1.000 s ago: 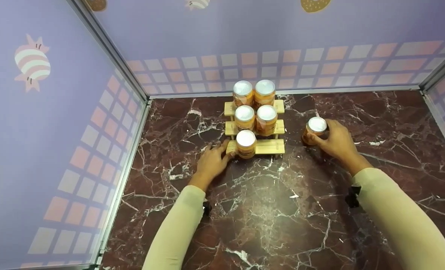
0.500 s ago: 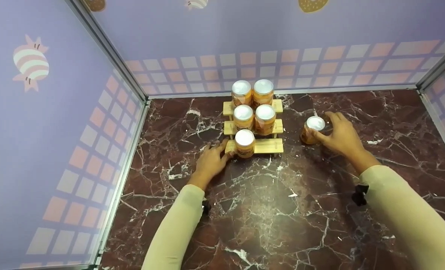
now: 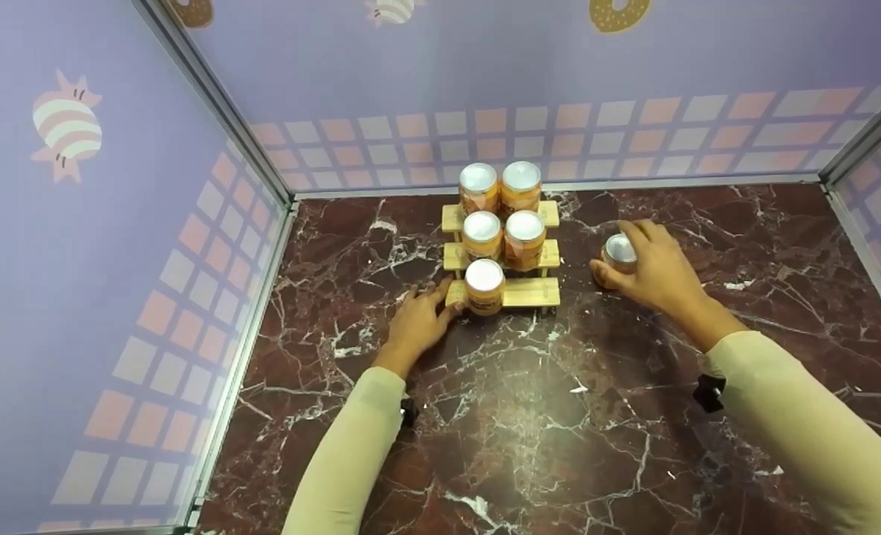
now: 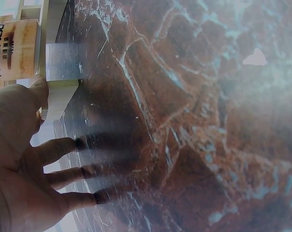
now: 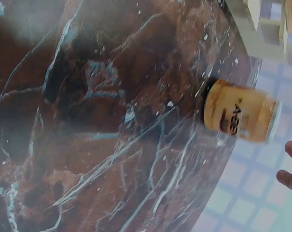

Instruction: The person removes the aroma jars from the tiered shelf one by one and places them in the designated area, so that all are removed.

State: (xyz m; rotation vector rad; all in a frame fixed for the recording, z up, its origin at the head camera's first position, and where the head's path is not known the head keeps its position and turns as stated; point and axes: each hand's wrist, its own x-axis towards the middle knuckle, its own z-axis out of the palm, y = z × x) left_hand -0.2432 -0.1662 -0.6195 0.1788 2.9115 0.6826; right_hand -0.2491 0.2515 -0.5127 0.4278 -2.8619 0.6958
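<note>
An orange can with a silver lid (image 3: 619, 253) stands upright on the table, right of the rack. My right hand (image 3: 660, 275) is spread around it, thumb in front and fingers above its right side. In the right wrist view, fingertips (image 5: 289, 174) show apart from the can (image 5: 240, 111). My left hand (image 3: 416, 321) rests at the left end of the wooden stepped rack (image 3: 533, 292), fingers extended. Its thumb touches the lowest step beside a can (image 3: 484, 288), and several fingertips touch the table in the left wrist view. More such cans (image 3: 524, 239) stand in pairs on both upper steps.
The tabletop (image 3: 515, 416) is dark red veined marble. Purple patterned panels (image 3: 411, 67) border it at the back and both sides, the back panel close behind the rack. Bare wood (image 3: 518, 293) shows on the lowest step, right of its can.
My right hand first held the lone can, then drew slightly back right; now its fingers have come over the lid's edge again. The can and my left hand stay about in place.
</note>
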